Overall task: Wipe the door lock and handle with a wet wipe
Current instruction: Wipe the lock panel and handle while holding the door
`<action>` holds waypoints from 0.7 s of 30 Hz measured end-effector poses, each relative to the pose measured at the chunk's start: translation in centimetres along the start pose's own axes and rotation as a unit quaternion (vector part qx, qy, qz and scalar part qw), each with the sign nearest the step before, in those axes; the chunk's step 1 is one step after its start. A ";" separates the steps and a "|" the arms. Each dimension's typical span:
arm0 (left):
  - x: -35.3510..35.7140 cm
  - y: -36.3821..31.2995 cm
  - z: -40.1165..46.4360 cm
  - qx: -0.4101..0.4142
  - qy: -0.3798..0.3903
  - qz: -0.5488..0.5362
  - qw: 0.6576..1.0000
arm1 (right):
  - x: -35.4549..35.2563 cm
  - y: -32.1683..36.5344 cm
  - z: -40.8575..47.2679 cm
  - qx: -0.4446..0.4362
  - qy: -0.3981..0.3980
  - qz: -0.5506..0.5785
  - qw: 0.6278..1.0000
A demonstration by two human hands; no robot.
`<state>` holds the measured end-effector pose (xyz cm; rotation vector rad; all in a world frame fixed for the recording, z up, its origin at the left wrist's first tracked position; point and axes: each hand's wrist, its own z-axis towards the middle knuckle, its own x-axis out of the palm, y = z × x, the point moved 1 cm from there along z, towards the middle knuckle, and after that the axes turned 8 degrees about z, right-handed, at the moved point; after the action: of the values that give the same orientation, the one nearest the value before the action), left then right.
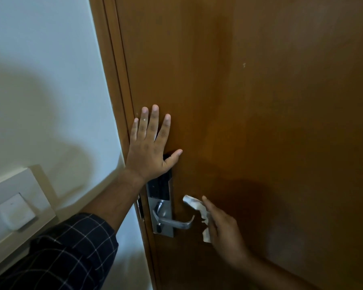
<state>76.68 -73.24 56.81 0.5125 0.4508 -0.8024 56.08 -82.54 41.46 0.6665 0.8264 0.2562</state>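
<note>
A brown wooden door point(249, 101) fills the right of the view. Near its left edge sits an electronic door lock point(160, 188) with a black upper panel on a silver plate. Below the panel a silver lever handle point(176, 222) points right. My left hand point(150, 144) lies flat on the door with fingers spread, just above the lock and covering its top. My right hand point(223, 227) holds a crumpled white wet wipe point(197, 208) just right of the handle's tip. The wipe is apart from the handle.
The brown door frame point(115, 80) runs along the door's left edge, against a white wall point(40, 70). A white switch plate point(15, 208) is mounted on the wall at lower left. My left forearm in a dark checked sleeve point(67, 254) crosses the lower left.
</note>
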 end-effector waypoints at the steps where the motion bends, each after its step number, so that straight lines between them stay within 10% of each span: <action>1: 0.0 0.0 0.0 0.000 0.000 -0.001 1.000 | 1.2 1.1 -0.4 0.054 -0.030 0.026 0.998; 7: -0.2 0.0 0.0 0.004 0.009 -0.010 1.000 | 5.5 5.7 -2.4 0.119 0.141 0.027 0.982; 14: -0.5 0.0 -0.3 0.007 0.050 -0.003 0.999 | 5.0 4.3 -4.4 -0.120 0.133 -0.180 0.967; 21: -1.7 -0.1 -0.1 0.001 0.082 -0.028 0.996 | 9.3 5.6 2.1 -0.323 0.233 -0.450 0.799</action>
<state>75.53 -72.30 57.63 0.5714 0.6186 -0.8182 64.05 -74.93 40.58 -0.4991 1.3480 -0.1886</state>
